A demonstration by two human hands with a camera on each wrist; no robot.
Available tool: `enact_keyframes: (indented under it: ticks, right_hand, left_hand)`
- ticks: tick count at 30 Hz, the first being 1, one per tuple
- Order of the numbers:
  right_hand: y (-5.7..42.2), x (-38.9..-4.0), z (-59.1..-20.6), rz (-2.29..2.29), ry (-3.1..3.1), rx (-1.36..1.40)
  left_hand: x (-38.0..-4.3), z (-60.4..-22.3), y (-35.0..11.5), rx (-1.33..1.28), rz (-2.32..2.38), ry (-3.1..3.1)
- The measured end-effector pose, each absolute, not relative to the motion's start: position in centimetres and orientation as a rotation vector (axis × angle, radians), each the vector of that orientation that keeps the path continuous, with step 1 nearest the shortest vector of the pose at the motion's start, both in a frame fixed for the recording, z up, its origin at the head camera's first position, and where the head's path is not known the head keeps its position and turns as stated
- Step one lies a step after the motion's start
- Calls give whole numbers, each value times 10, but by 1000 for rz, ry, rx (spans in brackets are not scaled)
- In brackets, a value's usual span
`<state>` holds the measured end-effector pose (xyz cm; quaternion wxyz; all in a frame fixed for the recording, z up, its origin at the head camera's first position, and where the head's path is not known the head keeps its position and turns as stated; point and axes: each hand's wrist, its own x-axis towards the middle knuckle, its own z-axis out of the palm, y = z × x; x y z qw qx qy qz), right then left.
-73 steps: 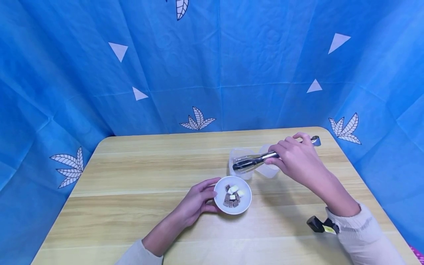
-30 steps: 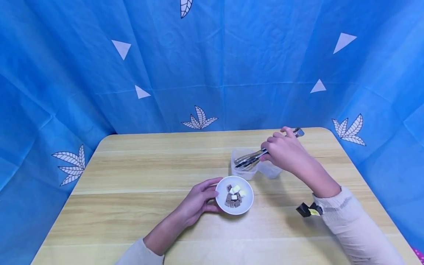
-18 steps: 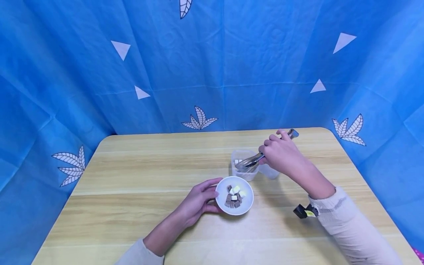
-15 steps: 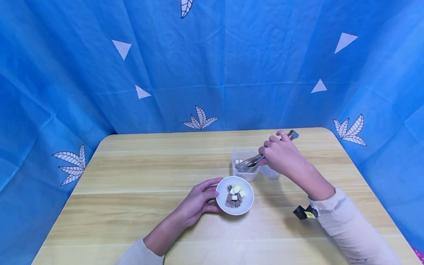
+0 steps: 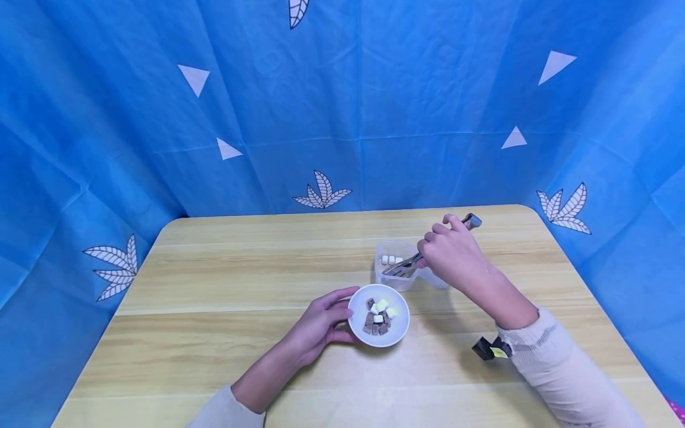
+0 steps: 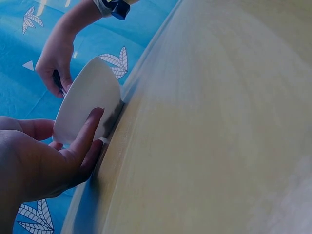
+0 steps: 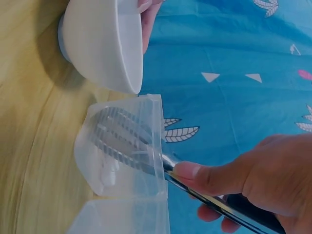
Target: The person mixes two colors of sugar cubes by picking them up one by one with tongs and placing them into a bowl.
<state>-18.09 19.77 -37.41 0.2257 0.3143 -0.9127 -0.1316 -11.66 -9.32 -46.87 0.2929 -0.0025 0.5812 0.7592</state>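
Observation:
My left hand holds the side of a white bowl, thumb at the rim and other fingers along the outer wall. Inside the bowl lie several brown chocolate-like cubes with several white marshmallow-like pieces on top. My right hand grips metal tongs by their black-and-silver handles. The slotted tong heads are down inside a clear plastic container just behind the bowl. White pieces sit in a row at that container's far side, beside the tong heads.
A second clear container stands right beside the first, partly hidden under my right hand in the head view. Everything stands on a wood-grain table. A blue patterned curtain hangs behind it. A black wrist device sits at my right cuff.
My right hand has moved left and slightly down, lowering the tong heads into the nearer container. White pieces inside that container have come into view. The left hand and bowl stay nearly still.

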Motion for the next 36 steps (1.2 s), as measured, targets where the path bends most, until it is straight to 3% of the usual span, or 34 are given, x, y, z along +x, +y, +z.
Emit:
enact_keyframes:
  ticks: [36]
  right_hand:
    - [217,-178,-384,-162,-2412,782]
  left_hand:
    - [-116,-469,-94,-10,2026,1552]
